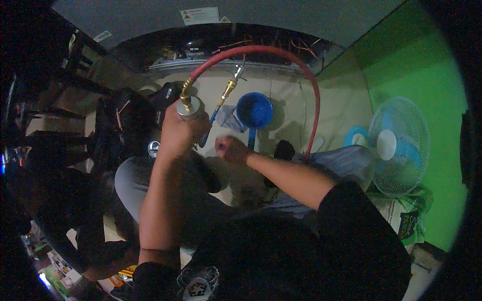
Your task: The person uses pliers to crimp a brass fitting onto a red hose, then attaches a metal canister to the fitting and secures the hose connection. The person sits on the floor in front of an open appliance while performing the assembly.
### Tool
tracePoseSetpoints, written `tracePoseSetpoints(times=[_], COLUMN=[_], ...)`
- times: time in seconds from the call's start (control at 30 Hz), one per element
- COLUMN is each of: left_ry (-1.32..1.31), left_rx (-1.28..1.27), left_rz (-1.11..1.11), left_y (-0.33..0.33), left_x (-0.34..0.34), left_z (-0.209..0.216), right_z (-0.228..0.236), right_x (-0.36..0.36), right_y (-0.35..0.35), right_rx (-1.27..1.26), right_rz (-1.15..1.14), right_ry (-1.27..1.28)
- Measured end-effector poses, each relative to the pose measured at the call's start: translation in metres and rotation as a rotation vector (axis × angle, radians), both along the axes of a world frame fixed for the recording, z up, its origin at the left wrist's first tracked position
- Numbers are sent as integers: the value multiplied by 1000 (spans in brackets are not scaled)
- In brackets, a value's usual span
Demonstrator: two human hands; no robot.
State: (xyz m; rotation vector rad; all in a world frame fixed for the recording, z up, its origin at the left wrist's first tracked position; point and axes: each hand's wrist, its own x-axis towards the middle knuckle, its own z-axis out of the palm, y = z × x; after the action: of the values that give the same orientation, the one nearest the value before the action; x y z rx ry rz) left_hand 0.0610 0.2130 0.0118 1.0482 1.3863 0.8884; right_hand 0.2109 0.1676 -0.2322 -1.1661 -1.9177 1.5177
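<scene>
My left hand is wrapped round a tool with a round silver metal top; the rest of its body is mostly hidden by my fingers. A brass elbow fitting joins this top to a thick red hose, which arches over to the right and down beside my knee. Just right of this hand, a brass valve coupling slants upward, with a thin blue hose at its lower end. My right hand is closed in front of me, slightly blurred; whatever it holds is hidden.
A blue dipper stands on the floor beside a grey cloth. Behind is a large grey appliance with an exposed dark compressor bay. To the right, a fan stands by the green wall. A black bag lies left.
</scene>
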Motion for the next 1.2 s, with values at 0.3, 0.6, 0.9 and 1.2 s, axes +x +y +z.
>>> tracePoseSetpoints(times=[0.3,0.6,0.9,1.2], left_ry=[-18,75,124,44], left_rx=[110,581,423,312], left_rz=[-41,106,183,144], left_y=[-3,-24,-24,-13], left_x=[12,33,32,24], left_z=[-6,-41,-32,-30], right_z=[134,131,145,152], right_x=[8,3,-5,18], right_y=[4,-17,-7,1], right_rx=[-240,-340,-157,-150], right_rz=[-67,-128,-8,-22], right_ry=[365,291,151,-36])
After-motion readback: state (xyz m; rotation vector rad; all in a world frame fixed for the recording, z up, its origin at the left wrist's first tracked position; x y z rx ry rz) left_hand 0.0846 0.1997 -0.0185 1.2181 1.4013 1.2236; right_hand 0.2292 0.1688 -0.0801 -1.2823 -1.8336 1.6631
